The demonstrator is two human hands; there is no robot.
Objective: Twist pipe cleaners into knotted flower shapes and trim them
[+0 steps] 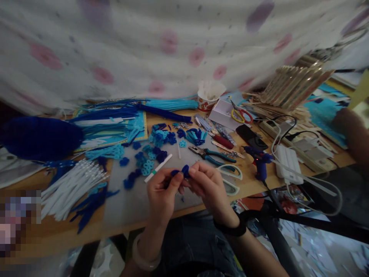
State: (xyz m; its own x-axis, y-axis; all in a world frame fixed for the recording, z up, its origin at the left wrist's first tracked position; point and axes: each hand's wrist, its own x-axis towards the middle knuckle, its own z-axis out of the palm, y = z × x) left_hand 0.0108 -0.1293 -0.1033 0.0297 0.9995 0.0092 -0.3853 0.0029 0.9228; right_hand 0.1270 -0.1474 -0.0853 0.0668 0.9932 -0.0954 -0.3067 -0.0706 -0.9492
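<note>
A small dark blue fuzzy piece (pixel 185 170) is pinched between the fingertips of both hands, above the front edge of the grey mat (pixel 115 204). My left hand (pixel 164 188) grips its left side, and my right hand (pixel 209 186) holds it from the right. Behind the hands lie several blue and turquoise fuzzy flowers (pixel 147 167). A white marker with a green band (pixel 158 168) rests just beyond my left hand. Pliers with teal handles (pixel 211 154) and white-handled scissors (pixel 230 178) are near my right hand.
Blue and turquoise fuzzy stems (pixel 115 119) and white stems (pixel 72 188) fill the left side. To the right are a blue glue gun (pixel 260 163), a white power strip (pixel 289 164) and cables. Another person's hand (pixel 347 123) is at the far right.
</note>
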